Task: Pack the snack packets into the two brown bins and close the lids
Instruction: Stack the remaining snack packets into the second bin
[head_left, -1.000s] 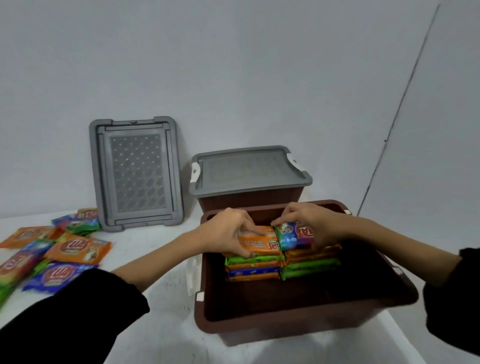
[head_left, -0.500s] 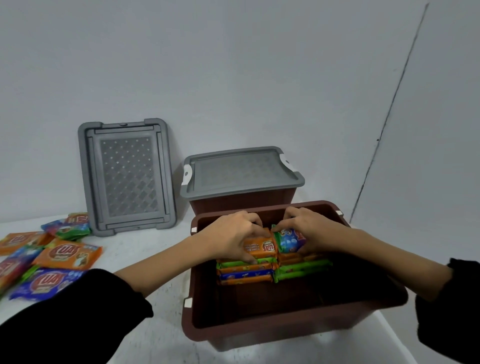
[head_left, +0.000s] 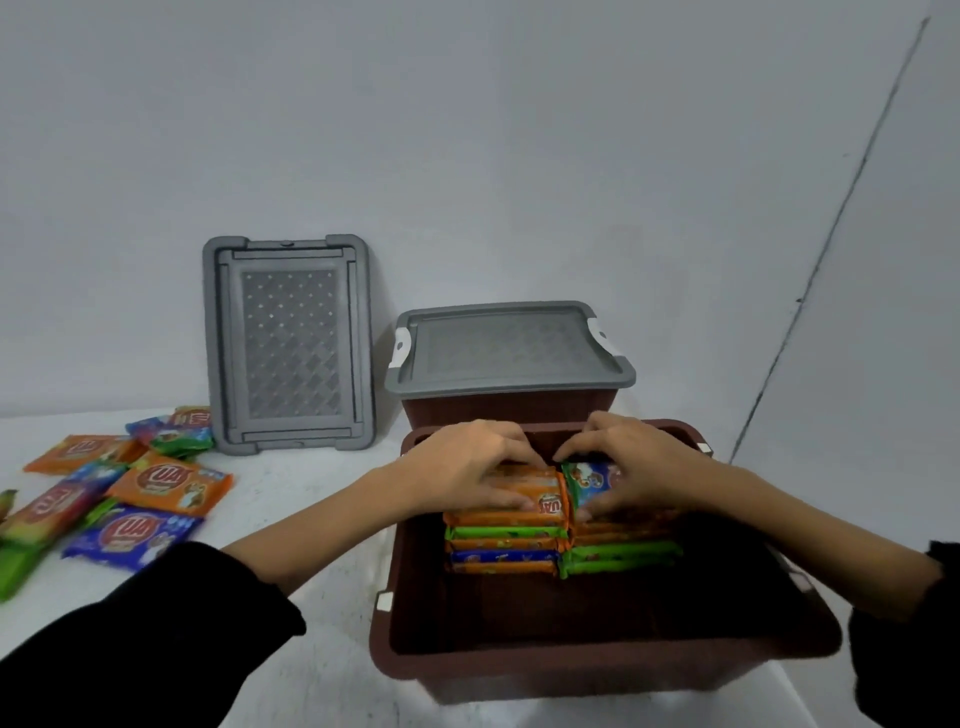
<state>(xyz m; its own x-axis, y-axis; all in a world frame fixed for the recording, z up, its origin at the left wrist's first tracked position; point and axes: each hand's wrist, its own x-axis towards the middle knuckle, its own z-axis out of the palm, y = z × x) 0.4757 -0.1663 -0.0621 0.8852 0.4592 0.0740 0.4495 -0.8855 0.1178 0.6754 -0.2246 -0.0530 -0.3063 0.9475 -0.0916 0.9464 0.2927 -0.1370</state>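
Snack packets crowd the brown bin's far wall, tops hidden under left hand and right hand gripping one each; near floor bare.

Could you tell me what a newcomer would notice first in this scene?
Both hands meet inside the open brown bin at front centre: the left hand grips an orange packet and the right hand a blue packet, atop two stacks. Bright loose packets lie on the table at left, and a grey lid leans on the wall beside the closed bin.
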